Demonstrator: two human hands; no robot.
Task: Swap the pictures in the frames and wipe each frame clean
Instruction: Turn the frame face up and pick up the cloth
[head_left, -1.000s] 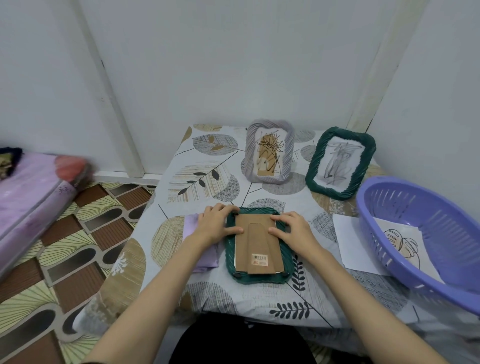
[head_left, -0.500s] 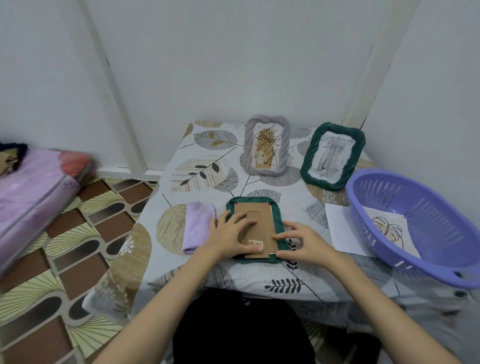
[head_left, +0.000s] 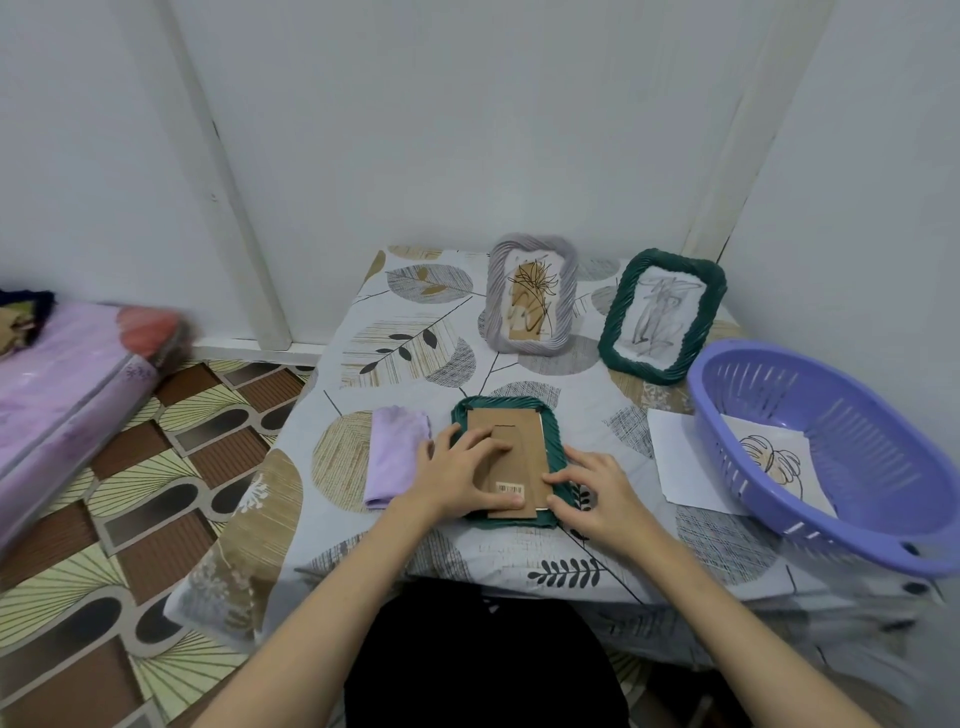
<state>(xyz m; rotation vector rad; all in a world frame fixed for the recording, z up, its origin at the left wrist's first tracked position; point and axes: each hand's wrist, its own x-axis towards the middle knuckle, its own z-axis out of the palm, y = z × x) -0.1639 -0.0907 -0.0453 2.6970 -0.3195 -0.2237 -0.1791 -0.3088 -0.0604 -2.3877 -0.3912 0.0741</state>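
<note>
A green frame (head_left: 551, 435) lies face down on the table in front of me, its brown cardboard back (head_left: 522, 441) facing up. My left hand (head_left: 460, 475) rests flat on the back's left half, thumb at the lower edge. At the frame's lower right corner, my right hand (head_left: 592, 491) has its fingertips on the edge. A grey frame (head_left: 531, 293) with a gold-and-black drawing and a second green frame (head_left: 662, 317) with a grey sketch stand upright at the back. A folded lilac cloth (head_left: 395, 454) lies left of the flat frame.
A purple plastic basket (head_left: 831, 457) sits at the right, holding a sheet with a leaf drawing (head_left: 769, 460). A blank white sheet (head_left: 680, 457) lies partly under it. The leaf-print tablecloth (head_left: 395, 343) meets white walls behind. A pink mattress (head_left: 67, 374) lies on the patterned floor at left.
Both hands slid from the frame's upper sides down to its lower part. My left hand now lies on the cardboard back, my right at the lower right corner. The camera view shifted.
</note>
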